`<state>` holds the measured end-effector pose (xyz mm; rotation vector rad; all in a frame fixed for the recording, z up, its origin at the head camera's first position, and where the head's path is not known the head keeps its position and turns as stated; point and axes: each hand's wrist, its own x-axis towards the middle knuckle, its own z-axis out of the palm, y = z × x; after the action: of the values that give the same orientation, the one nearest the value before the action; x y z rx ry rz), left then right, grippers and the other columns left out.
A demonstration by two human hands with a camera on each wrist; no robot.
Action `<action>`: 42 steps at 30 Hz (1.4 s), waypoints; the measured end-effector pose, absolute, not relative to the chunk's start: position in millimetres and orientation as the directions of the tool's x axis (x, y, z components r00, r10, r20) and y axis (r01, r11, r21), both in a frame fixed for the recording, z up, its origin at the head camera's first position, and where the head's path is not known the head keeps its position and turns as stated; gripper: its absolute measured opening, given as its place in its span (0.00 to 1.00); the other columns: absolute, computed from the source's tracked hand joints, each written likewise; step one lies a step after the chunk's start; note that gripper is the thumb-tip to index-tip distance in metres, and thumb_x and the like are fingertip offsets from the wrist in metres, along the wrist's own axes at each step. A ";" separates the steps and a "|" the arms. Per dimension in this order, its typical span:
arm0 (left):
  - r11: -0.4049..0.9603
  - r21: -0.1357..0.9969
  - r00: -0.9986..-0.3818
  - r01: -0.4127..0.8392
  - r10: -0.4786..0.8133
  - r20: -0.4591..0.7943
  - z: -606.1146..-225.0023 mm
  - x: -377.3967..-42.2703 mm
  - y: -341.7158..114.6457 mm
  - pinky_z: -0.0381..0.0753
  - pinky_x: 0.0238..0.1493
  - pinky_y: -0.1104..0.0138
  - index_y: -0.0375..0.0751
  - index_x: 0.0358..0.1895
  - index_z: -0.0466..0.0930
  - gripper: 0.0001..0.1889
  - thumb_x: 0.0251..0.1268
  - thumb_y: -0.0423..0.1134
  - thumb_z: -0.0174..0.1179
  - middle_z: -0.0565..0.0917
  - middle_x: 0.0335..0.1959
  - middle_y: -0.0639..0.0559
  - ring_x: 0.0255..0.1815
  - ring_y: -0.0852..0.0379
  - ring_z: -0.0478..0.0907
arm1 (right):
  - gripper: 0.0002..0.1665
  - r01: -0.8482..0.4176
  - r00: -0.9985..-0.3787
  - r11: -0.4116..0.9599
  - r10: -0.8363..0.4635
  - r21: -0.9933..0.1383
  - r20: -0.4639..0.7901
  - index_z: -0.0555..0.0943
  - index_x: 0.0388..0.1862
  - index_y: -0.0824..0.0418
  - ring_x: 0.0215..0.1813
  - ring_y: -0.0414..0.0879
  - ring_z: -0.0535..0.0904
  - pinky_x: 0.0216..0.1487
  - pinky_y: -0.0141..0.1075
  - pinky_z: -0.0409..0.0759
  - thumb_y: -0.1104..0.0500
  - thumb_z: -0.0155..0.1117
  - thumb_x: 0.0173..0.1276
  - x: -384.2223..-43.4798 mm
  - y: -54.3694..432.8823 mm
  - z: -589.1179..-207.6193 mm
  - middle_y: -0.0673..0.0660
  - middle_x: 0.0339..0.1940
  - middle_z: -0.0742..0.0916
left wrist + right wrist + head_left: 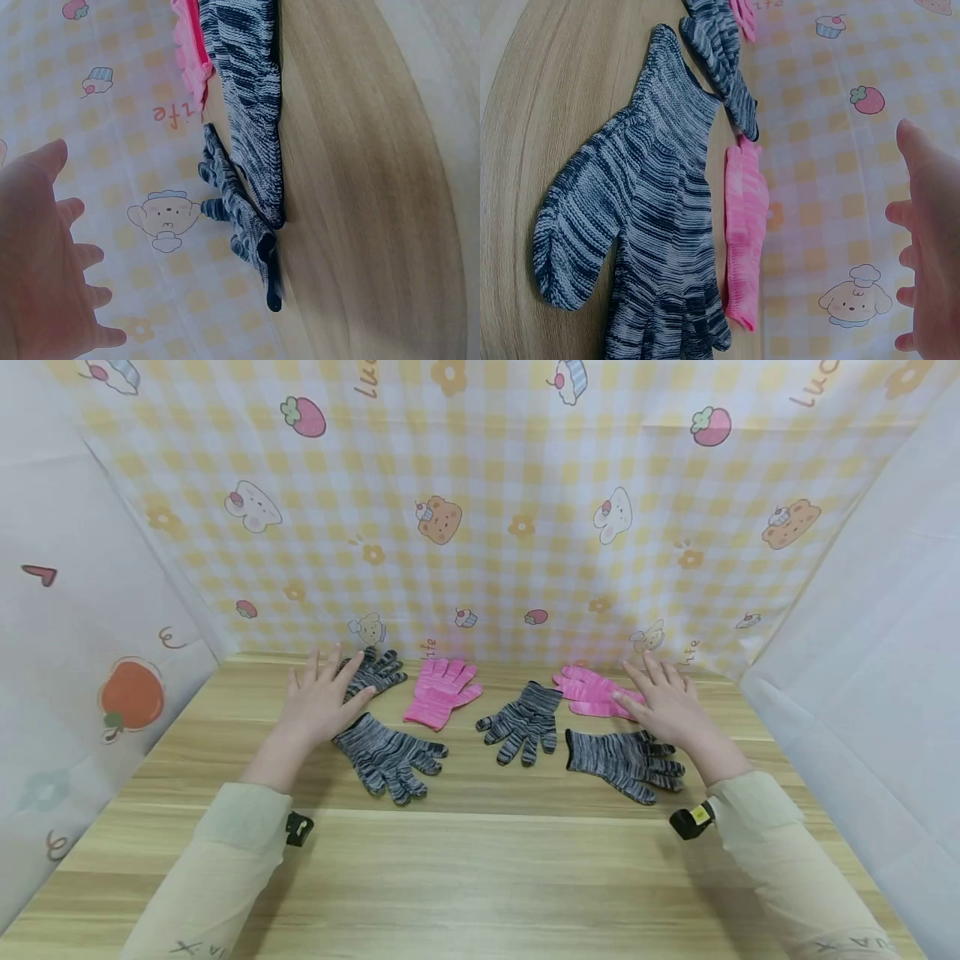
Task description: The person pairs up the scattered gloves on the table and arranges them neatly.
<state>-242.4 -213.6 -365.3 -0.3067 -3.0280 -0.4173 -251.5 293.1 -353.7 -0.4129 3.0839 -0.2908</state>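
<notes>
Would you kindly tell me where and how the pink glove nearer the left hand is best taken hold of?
Probably pinch the pink glove by its cuff, coming from the near side: the cuff opening faces the viewer, while the spread tips point toward the checked cloth.

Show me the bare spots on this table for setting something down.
Widest: the near tabletop, between the left sleeve and right sleeve. Smaller: between front-left gray glove and front-right gray glove. Crowded: farther back, among pink gloves, left hand and right hand.
</notes>
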 end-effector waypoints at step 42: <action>0.938 0.278 -0.978 0.208 0.194 0.077 -356.9 -242.4 -206.2 0.18 0.61 0.36 0.52 0.78 0.39 0.39 0.71 0.67 0.33 0.34 0.76 0.41 0.72 0.38 0.18 | 0.45 -0.252 -0.967 0.949 -0.255 -0.190 0.013 0.48 0.78 0.59 0.73 0.70 0.34 0.63 0.70 0.30 0.32 0.34 0.73 -246.4 301.1 -357.2 0.68 0.76 0.42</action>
<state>-242.4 -206.2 -356.9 -0.3161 -3.0451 -0.4451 -246.4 301.1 -357.2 -0.4020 3.0894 -0.2989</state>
